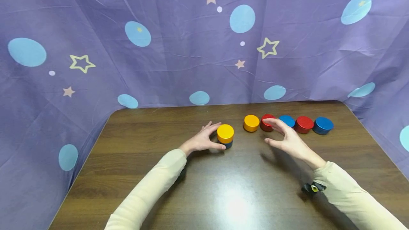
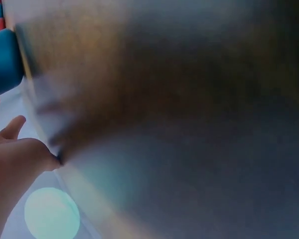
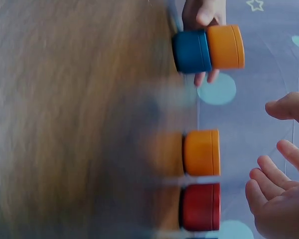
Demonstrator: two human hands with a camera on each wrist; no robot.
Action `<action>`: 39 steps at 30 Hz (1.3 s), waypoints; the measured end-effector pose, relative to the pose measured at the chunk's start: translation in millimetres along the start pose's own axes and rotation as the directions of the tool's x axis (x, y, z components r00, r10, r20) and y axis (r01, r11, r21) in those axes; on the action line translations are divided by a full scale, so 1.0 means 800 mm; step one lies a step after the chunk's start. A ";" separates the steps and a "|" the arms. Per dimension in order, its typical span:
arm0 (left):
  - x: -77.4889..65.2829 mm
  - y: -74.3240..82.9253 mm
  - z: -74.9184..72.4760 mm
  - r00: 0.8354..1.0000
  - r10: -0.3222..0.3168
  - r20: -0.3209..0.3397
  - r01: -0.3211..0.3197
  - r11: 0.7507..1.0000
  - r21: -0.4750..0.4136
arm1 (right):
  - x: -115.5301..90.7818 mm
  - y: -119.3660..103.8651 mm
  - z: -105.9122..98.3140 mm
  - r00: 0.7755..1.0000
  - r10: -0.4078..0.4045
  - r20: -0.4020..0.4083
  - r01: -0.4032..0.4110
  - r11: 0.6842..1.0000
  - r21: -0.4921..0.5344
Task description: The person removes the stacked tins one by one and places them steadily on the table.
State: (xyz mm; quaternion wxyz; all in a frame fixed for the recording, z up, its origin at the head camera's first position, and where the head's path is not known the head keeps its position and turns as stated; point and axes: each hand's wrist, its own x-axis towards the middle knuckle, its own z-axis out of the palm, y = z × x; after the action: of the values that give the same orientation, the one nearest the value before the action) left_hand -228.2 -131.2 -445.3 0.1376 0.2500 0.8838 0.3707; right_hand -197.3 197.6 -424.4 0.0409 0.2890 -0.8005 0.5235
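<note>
A yellow round tin (image 1: 225,133) sits on a dark blue tin (image 1: 228,144), making an upright stack. My left hand (image 1: 202,140) is at the stack's left side, fingers and thumb spread wide, fingertips right at the tins. In the right wrist view the blue tin (image 3: 192,51) and yellow tin (image 3: 226,47) partly hide that hand. The left wrist view has the blue tin (image 2: 4,62) at its left edge, past the fingers. My right hand (image 1: 292,143) hovers over the table, fingers spread and slightly bent, holding nothing; it partly covers the row of tins.
Along the back right stands a row: a yellow tin (image 1: 251,123), a red tin (image 1: 266,125), a blue tin (image 1: 287,120), another red tin (image 1: 304,125) and another blue tin (image 1: 323,125). The brown wooden table (image 1: 134,130) ends at a patterned purple curtain (image 1: 179,74).
</note>
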 end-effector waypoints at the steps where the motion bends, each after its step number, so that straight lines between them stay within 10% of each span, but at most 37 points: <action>1: 0.001 0.000 0.000 1.000 -0.005 0.009 0.005 1.000 0.001 | 0.001 -0.001 0.004 1.000 -0.009 0.004 0.009 1.000 0.007; 39: 0.006 -0.005 0.004 0.998 -0.027 0.055 0.029 0.999 -0.031 | 0.055 -0.025 0.091 0.994 -0.011 0.112 -0.003 0.992 0.124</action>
State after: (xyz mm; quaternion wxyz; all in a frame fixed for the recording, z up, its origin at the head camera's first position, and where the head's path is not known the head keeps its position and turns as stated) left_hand -232.5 -128.8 -450.5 0.1707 0.2454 0.8772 0.3757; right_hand -206.1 110.8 -424.5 -0.0215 0.3215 -0.7669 0.5550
